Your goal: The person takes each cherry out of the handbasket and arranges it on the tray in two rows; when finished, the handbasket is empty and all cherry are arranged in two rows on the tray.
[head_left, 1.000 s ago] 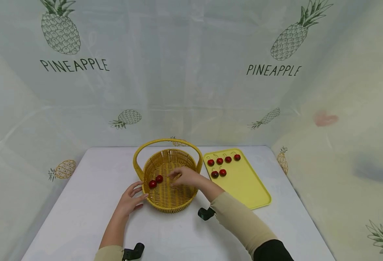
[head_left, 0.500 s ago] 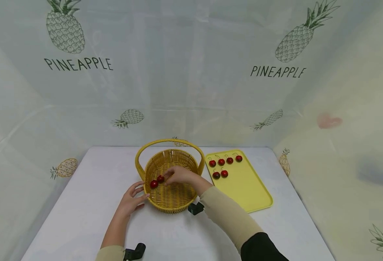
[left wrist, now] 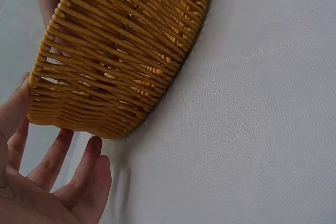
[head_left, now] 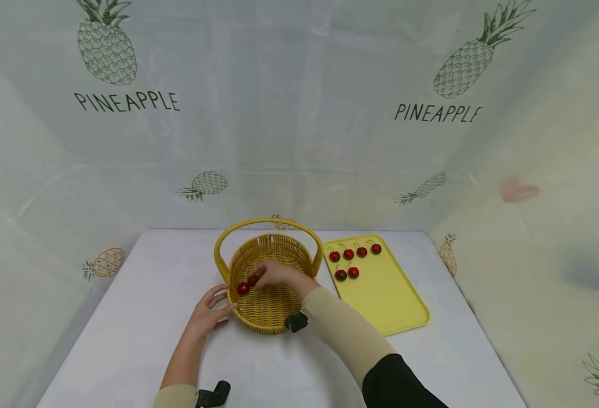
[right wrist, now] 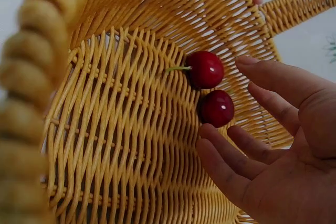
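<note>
A yellow woven basket with an arched handle stands on the table. Two dark red cherries lie inside it near its left wall. One cherry shows a green stem; the other cherry sits right beside it. My right hand reaches into the basket. In the right wrist view, its thumb and fingers are spread around the nearer cherry, with fingertips close to it but not closed on it. My left hand is at the basket's left side, thumb at the rim and spread fingers along the outer wall.
A yellow tray lies to the basket's right, with several cherries in two rows at its far end. The basket handle arches over the back. A pineapple-print curtain hangs behind the white table.
My right hand has moved left inside the basket, up to the nearer cherry. The left hand has stayed at the basket's side. The head view has shifted slightly.
</note>
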A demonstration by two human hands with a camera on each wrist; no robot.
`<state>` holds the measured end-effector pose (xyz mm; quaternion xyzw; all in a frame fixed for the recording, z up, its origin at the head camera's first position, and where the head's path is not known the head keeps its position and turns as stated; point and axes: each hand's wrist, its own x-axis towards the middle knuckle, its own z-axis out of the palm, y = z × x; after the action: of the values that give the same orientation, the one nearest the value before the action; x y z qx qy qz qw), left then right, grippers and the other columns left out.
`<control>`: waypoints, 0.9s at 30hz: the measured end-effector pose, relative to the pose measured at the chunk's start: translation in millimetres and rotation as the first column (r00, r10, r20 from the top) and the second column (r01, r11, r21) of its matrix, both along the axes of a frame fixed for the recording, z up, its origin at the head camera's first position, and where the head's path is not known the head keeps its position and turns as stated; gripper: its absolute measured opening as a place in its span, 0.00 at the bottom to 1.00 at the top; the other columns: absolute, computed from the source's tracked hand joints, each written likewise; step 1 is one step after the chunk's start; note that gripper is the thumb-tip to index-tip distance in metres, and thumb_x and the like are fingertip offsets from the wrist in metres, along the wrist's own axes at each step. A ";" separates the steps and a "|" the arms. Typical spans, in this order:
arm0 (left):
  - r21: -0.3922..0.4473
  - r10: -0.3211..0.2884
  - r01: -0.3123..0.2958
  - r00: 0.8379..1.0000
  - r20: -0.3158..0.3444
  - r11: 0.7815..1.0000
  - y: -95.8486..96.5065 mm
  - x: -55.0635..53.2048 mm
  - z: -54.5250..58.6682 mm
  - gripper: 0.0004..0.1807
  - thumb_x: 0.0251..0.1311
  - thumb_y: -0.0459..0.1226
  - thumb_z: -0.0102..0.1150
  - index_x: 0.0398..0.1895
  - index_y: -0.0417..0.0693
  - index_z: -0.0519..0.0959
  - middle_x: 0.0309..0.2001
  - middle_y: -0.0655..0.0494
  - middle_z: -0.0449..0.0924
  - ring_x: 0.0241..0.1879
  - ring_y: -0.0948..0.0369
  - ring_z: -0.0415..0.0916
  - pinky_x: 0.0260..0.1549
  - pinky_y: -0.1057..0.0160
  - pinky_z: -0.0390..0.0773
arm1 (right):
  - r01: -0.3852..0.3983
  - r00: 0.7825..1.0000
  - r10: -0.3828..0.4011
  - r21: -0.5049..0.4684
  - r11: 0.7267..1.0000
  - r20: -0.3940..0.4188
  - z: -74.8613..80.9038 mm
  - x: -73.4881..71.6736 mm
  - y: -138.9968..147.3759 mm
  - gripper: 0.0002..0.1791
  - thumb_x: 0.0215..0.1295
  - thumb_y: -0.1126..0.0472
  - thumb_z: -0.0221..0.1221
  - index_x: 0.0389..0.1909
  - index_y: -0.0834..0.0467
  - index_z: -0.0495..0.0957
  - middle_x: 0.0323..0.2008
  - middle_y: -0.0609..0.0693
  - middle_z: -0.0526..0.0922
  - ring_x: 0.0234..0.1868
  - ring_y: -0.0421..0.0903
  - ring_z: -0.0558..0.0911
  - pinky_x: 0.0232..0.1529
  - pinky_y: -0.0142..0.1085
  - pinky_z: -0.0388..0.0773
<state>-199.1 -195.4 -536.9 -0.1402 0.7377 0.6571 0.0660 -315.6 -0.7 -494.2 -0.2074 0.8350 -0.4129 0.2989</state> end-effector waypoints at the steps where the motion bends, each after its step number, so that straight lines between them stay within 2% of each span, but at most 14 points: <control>1: -0.002 -0.001 0.001 1.000 0.001 1.000 0.1 -0.2 -0.2 0.32 0.60 0.33 0.66 0.67 0.50 0.67 0.66 0.36 0.66 0.48 0.53 0.77 0.42 0.47 0.78 | 0.006 1.000 -0.006 0.010 1.000 0.001 -0.8 -0.6 -1.3 0.22 0.59 0.66 0.66 0.56 0.59 0.79 0.50 0.54 0.79 0.41 0.43 0.78 0.47 0.47 0.78; 6: 0.002 0.005 -0.005 1.000 0.007 1.000 -0.1 -1.6 -1.8 0.31 0.60 0.33 0.66 0.67 0.52 0.68 0.66 0.39 0.66 0.49 0.52 0.77 0.43 0.48 0.78 | 0.027 1.000 -0.027 0.053 0.998 0.001 -5.4 -3.5 -7.4 0.23 0.58 0.66 0.67 0.56 0.57 0.79 0.48 0.51 0.79 0.41 0.43 0.78 0.45 0.43 0.79; 13: 0.016 -0.001 0.001 1.000 0.000 1.000 -1.4 -1.4 -1.5 0.32 0.59 0.33 0.67 0.67 0.51 0.68 0.66 0.38 0.66 0.48 0.53 0.77 0.43 0.47 0.78 | 0.046 0.998 -0.048 0.046 0.998 0.041 -8.6 -5.1 -11.7 0.22 0.59 0.68 0.66 0.56 0.59 0.79 0.46 0.51 0.79 0.39 0.44 0.76 0.47 0.45 0.79; 27: 0.021 0.000 0.000 1.000 -0.003 1.000 -0.6 0.7 -0.2 0.32 0.60 0.33 0.66 0.67 0.50 0.67 0.66 0.37 0.66 0.50 0.52 0.77 0.43 0.46 0.77 | 0.044 0.999 -0.045 0.049 0.998 0.017 -12.5 -8.7 -13.0 0.20 0.57 0.69 0.67 0.52 0.62 0.81 0.46 0.52 0.82 0.37 0.42 0.80 0.45 0.41 0.79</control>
<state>-198.4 -196.0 -537.1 -0.1386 0.7309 0.6650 0.0662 -324.3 -13.7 -506.8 -0.1777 0.8464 -0.4008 0.3022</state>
